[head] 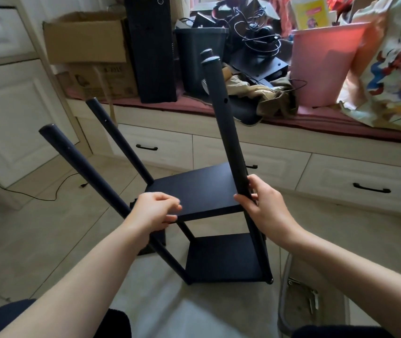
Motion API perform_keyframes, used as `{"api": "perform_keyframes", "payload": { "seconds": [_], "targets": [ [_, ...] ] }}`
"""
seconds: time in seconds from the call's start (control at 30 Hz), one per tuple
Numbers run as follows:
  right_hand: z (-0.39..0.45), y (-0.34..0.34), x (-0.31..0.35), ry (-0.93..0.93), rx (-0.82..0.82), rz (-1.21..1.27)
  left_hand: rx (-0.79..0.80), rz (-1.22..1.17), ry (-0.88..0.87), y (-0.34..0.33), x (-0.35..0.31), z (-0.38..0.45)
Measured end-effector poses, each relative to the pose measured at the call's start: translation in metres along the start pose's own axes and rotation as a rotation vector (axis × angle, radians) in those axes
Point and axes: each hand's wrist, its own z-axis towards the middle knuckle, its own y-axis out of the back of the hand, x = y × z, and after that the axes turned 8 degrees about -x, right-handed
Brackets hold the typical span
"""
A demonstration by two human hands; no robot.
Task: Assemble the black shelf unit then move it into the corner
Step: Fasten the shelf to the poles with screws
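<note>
The black shelf unit stands on the tiled floor in front of me, with an upper board [201, 189] and a lower board [223, 257] joined by black poles. Three tall poles rise above the upper board: a near-left pole [82, 164], a far-left pole [119, 140] and a right pole [226, 113]. My right hand [265, 206] grips the right pole just above the board's front right corner. My left hand [153, 211] holds the upper board's front left edge, fingers curled over it.
A window bench [267, 140] with drawers runs across behind the unit, piled with cardboard boxes [84, 37], a black tower [150, 47], cables, cloth and a pink bin [321, 62]. White cabinets [11, 106] stand at left. A bag of hardware [301, 298] lies at lower right.
</note>
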Motion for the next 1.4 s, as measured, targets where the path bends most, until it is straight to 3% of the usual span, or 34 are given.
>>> {"api": "perform_keyframes", "payload": {
  "seconds": [0.1,0.27,0.47,0.67,0.83,1.1,1.4],
  "targets": [
    [0.0,0.0,0.001,-0.008,0.004,-0.002,-0.109,0.097,0.122,0.021,0.017,0.012],
    [0.002,0.002,0.003,-0.078,0.012,-0.019,-0.403,-0.052,0.183,0.038,0.038,0.023],
    [0.001,0.007,0.007,-0.139,0.04,-0.019,-0.609,0.073,-0.001,0.054,0.031,0.028],
    [-0.007,0.012,-0.001,-0.165,0.057,-0.079,-0.476,-0.088,-0.117,0.053,0.014,0.039],
    [-0.016,0.03,-0.031,-0.301,0.059,-0.152,-0.396,0.081,-0.288,0.03,-0.002,0.035],
    [-0.028,0.078,-0.061,-0.361,0.001,-0.195,-0.271,0.202,-0.518,-0.015,-0.024,0.009],
    [-0.027,0.109,-0.076,-0.452,-0.075,-0.129,-0.203,0.219,-0.611,-0.046,-0.031,-0.004]
  ]
}}
